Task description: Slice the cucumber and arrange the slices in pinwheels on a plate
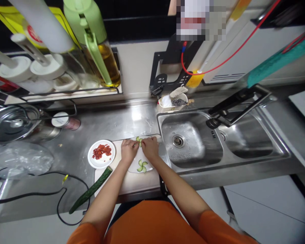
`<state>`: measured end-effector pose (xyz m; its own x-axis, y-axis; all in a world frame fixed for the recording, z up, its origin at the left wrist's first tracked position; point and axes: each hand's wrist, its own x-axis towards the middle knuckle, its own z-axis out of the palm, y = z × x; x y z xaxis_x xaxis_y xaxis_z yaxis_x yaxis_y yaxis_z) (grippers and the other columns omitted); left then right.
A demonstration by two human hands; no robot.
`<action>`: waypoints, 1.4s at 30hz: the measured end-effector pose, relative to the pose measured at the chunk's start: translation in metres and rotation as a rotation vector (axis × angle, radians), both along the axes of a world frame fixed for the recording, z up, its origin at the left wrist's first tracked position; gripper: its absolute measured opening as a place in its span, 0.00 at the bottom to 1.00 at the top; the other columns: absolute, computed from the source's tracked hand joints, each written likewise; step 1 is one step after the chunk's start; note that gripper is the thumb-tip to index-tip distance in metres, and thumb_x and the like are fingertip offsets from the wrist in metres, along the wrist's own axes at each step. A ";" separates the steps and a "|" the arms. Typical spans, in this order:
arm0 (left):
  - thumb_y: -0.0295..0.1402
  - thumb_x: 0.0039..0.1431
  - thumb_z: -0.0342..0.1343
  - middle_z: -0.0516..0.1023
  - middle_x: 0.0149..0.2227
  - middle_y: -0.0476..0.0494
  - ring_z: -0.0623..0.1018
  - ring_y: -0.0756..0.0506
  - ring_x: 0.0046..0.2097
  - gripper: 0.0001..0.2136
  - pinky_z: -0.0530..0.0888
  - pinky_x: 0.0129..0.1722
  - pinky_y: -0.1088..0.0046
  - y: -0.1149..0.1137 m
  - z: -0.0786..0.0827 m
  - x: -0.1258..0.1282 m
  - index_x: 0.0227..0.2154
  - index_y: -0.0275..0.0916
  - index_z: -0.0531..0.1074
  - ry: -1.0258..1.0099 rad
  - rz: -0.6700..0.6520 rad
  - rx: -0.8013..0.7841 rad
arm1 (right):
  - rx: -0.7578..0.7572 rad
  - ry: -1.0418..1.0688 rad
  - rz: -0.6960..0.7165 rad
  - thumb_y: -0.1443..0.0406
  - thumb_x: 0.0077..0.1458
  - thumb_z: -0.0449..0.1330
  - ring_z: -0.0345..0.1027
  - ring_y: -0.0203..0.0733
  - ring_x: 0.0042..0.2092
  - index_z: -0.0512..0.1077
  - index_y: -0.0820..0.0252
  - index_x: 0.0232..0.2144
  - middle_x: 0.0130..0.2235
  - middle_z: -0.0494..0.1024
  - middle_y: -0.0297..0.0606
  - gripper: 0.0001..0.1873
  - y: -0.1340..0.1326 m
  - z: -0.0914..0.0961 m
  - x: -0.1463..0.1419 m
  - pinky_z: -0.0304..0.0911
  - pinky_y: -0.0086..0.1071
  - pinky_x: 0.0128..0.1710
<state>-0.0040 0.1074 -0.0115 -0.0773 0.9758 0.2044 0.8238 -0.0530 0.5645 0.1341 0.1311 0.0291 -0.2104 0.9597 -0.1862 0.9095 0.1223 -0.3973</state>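
The fingers of the left hand [129, 150] and the right hand [150, 148] nearly meet at the far cucumber slices [137, 138]; whether they pinch anything, I cannot tell. A light touch should suit, so slices lie flat on the plate [134, 164].

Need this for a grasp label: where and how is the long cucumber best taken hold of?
Grip the long cucumber around its middle, probably from above and its left, closing across its width: it lies slantwise, slim, with the left forearm close on its right.
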 end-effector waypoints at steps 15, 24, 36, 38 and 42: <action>0.34 0.55 0.55 0.78 0.31 0.43 0.72 0.44 0.38 0.07 0.67 0.41 0.65 -0.005 0.018 -0.001 0.32 0.41 0.78 0.007 0.015 0.015 | -0.031 -0.013 0.008 0.60 0.60 0.50 0.54 0.47 0.48 0.73 0.54 0.38 0.41 0.74 0.39 0.12 -0.002 0.008 0.001 0.50 0.36 0.39; 0.36 0.56 0.52 0.78 0.31 0.43 0.73 0.42 0.37 0.09 0.67 0.43 0.64 -0.069 0.045 -0.066 0.29 0.42 0.77 0.149 0.240 0.034 | 0.034 0.045 0.050 0.62 0.59 0.53 0.56 0.46 0.46 0.75 0.54 0.33 0.37 0.75 0.37 0.10 -0.053 0.023 0.022 0.48 0.35 0.39; 0.39 0.52 0.52 0.78 0.31 0.41 0.73 0.41 0.36 0.11 0.67 0.42 0.64 -0.084 0.021 -0.110 0.29 0.41 0.77 0.279 0.373 -0.164 | 0.007 0.026 0.109 0.62 0.59 0.53 0.57 0.45 0.46 0.74 0.53 0.32 0.36 0.75 0.35 0.10 -0.082 0.017 0.021 0.46 0.34 0.36; 0.38 0.52 0.51 0.78 0.30 0.41 0.74 0.41 0.36 0.11 0.67 0.41 0.64 -0.080 0.020 -0.110 0.29 0.40 0.77 0.287 0.373 -0.167 | 0.020 0.029 0.113 0.62 0.59 0.53 0.57 0.45 0.46 0.74 0.53 0.32 0.36 0.75 0.35 0.10 -0.083 0.018 0.020 0.46 0.34 0.36; 0.38 0.52 0.50 0.78 0.28 0.41 0.74 0.42 0.35 0.12 0.66 0.42 0.65 -0.077 0.019 -0.113 0.26 0.40 0.77 0.325 0.354 -0.208 | 0.044 0.033 0.106 0.62 0.59 0.53 0.57 0.44 0.45 0.74 0.54 0.31 0.35 0.75 0.35 0.10 -0.086 0.020 0.021 0.45 0.34 0.36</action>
<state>-0.1174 0.0307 0.0072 -0.3743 0.9241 0.0772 0.9053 0.3462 0.2461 0.1550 0.0451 0.0493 -0.3167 0.9388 -0.1355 0.8770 0.2353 -0.4190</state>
